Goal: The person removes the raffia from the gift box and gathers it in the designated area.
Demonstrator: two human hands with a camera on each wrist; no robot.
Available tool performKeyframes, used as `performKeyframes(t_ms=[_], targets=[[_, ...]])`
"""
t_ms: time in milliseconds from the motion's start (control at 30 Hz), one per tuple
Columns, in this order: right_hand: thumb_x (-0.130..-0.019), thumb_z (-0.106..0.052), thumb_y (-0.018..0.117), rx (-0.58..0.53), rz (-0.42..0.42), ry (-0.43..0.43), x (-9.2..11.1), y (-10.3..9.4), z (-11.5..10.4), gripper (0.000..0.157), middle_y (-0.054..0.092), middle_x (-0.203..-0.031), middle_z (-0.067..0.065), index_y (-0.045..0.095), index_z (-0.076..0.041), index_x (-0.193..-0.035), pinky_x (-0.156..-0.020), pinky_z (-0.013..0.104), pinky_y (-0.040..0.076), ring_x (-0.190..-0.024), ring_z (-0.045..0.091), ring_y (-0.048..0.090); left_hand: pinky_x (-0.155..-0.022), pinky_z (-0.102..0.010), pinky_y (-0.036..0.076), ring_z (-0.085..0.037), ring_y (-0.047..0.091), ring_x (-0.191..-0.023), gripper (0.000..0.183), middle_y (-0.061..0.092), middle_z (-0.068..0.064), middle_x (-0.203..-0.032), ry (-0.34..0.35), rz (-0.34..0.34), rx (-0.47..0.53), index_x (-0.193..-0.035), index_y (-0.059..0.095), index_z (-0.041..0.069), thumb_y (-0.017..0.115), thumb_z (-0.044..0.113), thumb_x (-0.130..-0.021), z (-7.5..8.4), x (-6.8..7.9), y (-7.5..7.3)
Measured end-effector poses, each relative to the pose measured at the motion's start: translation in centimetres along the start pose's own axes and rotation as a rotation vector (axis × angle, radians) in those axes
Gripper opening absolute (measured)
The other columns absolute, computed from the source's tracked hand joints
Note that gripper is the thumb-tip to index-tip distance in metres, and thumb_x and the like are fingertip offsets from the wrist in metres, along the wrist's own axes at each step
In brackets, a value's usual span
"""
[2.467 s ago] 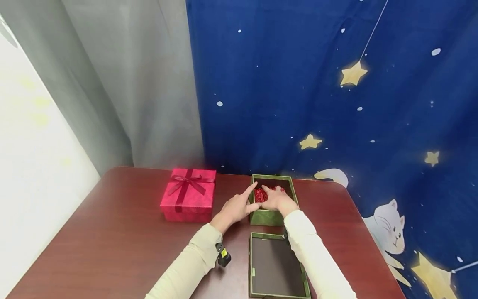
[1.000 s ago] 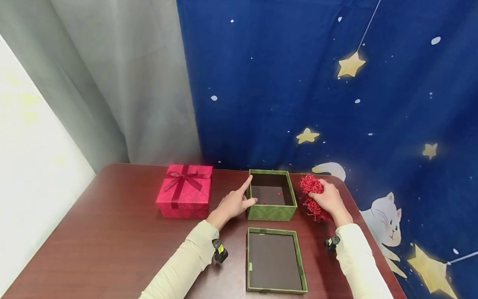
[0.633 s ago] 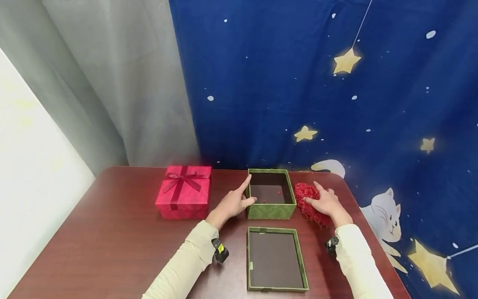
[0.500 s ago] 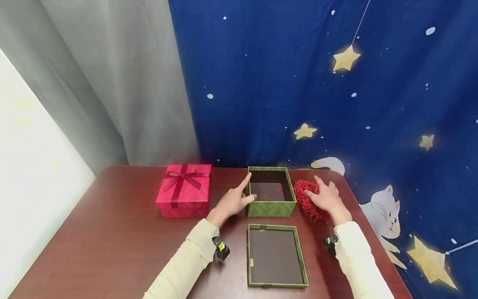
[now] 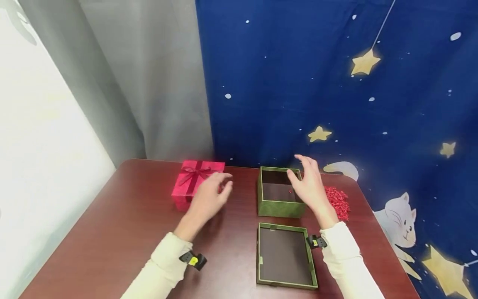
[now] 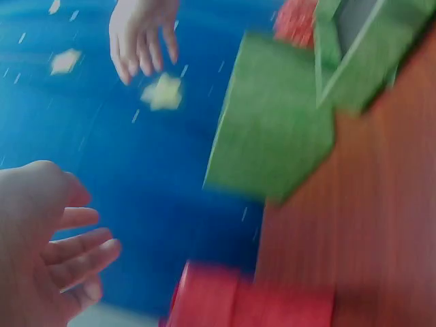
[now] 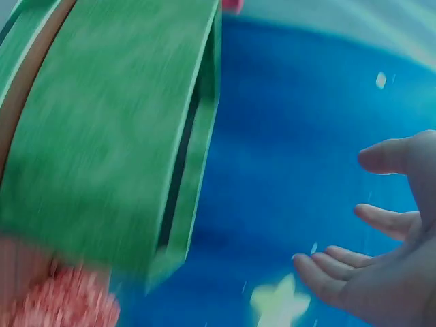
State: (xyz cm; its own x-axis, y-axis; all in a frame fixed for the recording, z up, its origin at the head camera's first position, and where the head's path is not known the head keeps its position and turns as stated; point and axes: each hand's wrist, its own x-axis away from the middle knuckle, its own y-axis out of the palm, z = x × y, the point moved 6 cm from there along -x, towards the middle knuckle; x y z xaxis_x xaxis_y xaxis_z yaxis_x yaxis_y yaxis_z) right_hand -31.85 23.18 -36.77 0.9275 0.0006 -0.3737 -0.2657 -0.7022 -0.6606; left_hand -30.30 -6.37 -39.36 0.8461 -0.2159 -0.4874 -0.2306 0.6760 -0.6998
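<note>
My left hand [image 5: 210,195] hovers in front of the pink gift box [image 5: 183,190] with a dark red ribbon bow, its fingers relaxed and holding nothing. The left wrist view shows the same hand [image 6: 48,245] apart from the box, blurred by motion. Over the right side of the green box [image 5: 280,209], my right hand [image 5: 309,182] is raised with spread fingers and nothing in them. A few red scraps lie inside that box. Red shredded paper [image 5: 337,202] sits in a heap on the table, right of the green box and partly behind my right forearm.
A green lid [image 5: 285,255] lies inside-up on the brown table [image 5: 123,232], in front of the green box. Behind the table hang a grey curtain [image 5: 168,83] and a blue curtain [image 5: 276,91] with stars.
My right hand has released the shredded paper and moved left over the green box. My left hand has left the green box's rim and moved left to the pink gift box.
</note>
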Motion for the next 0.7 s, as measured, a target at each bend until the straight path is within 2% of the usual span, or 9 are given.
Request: performKeyframes(t_ms=[100,200,300,400,467,533,633,700], targets=[[-0.098,-0.018,0.068,-0.083,0.018,-0.067,-0.5,2.1,-2.9,0.053,0.044,-0.149,0.026,0.052,-0.005,-0.147,-0.109,0.058,0.042,-0.133,0.043,0.05,-0.091,-0.047,0.055,-0.031,0.065,-0.1,0.027,0.07,-0.013,-0.108,-0.067,0.086,-0.064,-0.119,0.073,0.004,0.069,0.017,-0.096,-3.6,0.2,-3.5],[-0.096,-0.014,0.069,-0.152,0.006,-0.103,-1.1,4.9,-5.4,0.052,0.049,-0.144,0.025,0.053,-0.004,-0.145,-0.103,0.054,0.049,-0.122,0.042,0.058,-0.097,-0.055,0.05,-0.041,0.062,-0.11,0.031,0.067,-0.022,-0.114,-0.176,0.117,-0.079,-0.122,0.07,-0.003,0.067,0.015,-0.097,-7.9,0.4,-5.9],[-0.096,-0.014,0.069,-0.172,-0.064,-0.1,-1.5,8.3,-7.0,0.054,0.052,-0.137,0.024,0.052,-0.004,-0.146,-0.101,0.051,0.051,-0.116,0.041,0.062,-0.099,-0.058,0.048,-0.045,0.061,-0.113,0.036,0.065,-0.028,-0.118,-0.323,0.079,-0.019,-0.127,0.065,-0.007,0.06,0.018,-0.102,-12.3,0.7,-6.4],[-0.096,-0.016,0.068,-0.166,-0.172,-0.06,-1.7,12.3,-8.2,0.057,0.055,-0.133,0.025,0.049,-0.003,-0.148,-0.102,0.049,0.051,-0.115,0.039,0.063,-0.104,-0.058,0.046,-0.045,0.06,-0.121,0.043,0.065,-0.029,-0.126,-0.476,-0.037,0.076,-0.134,0.061,-0.007,0.051,0.025,-0.107,-15.8,1.3,-5.9],[-0.096,-0.018,0.068,-0.173,-0.235,0.002,-1.8,14.9,-8.3,0.061,0.058,-0.131,0.027,0.045,0.001,-0.149,-0.103,0.05,0.05,-0.119,0.04,0.062,-0.107,-0.059,0.045,-0.045,0.058,-0.125,0.047,0.064,-0.029,-0.13,-0.543,-0.124,0.133,-0.137,0.06,-0.006,0.049,0.029,-0.108,-17.1,1.6,-5.4],[-0.097,-0.021,0.067,-0.159,-0.301,0.082,-1.8,17.2,-8.1,0.066,0.061,-0.131,0.029,0.04,0.004,-0.152,-0.104,0.05,0.05,-0.121,0.04,0.062,-0.108,-0.059,0.045,-0.044,0.057,-0.128,0.048,0.063,-0.028,-0.133,-0.587,-0.182,0.174,-0.138,0.06,-0.006,0.05,0.032,-0.108,-17.9,1.9,-5.0],[-0.098,-0.025,0.066,-0.151,-0.372,0.183,-1.7,19.8,-7.7,0.072,0.067,-0.126,0.027,0.035,0.009,-0.153,-0.103,0.05,0.051,-0.118,0.037,0.065,-0.106,-0.057,0.047,-0.044,0.058,-0.125,0.048,0.065,-0.027,-0.131,-0.604,-0.193,0.212,-0.136,0.063,-0.005,0.054,0.033,-0.107,-18.4,1.9,-4.8],[-0.099,-0.025,0.066,-0.145,-0.387,0.218,-1.7,20.8,-7.6,0.07,0.071,-0.118,0.024,0.037,0.01,-0.152,-0.099,0.047,0.053,-0.111,0.034,0.068,-0.105,-0.056,0.048,-0.043,0.06,-0.122,0.047,0.067,-0.027,-0.127,-0.603,-0.184,0.229,-0.133,0.065,-0.005,0.056,0.033,-0.107,-18.6,1.7,-4.7]])
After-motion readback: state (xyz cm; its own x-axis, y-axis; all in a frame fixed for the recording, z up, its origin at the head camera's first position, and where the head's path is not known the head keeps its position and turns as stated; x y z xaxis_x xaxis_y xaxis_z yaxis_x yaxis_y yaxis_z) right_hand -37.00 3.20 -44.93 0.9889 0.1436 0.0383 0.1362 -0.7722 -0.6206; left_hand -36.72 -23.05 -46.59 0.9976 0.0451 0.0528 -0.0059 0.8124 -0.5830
